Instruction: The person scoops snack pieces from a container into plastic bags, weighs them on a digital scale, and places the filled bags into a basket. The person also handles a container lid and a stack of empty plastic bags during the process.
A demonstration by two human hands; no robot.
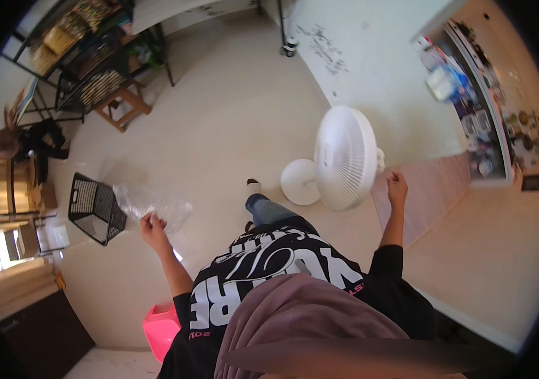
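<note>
Wide fisheye view from the person's head, aimed steeply downward.
The camera sits close above the mauve cloth (294,312) and black shirt (269,259), looks past the left hand (154,230) and right hand (397,184) onto the floor (238,114), and takes in the room's walls (377,57), which bend toward the outer edge.

Fan base (295,182) part-hidden, packages (444,84) blurred
</note>
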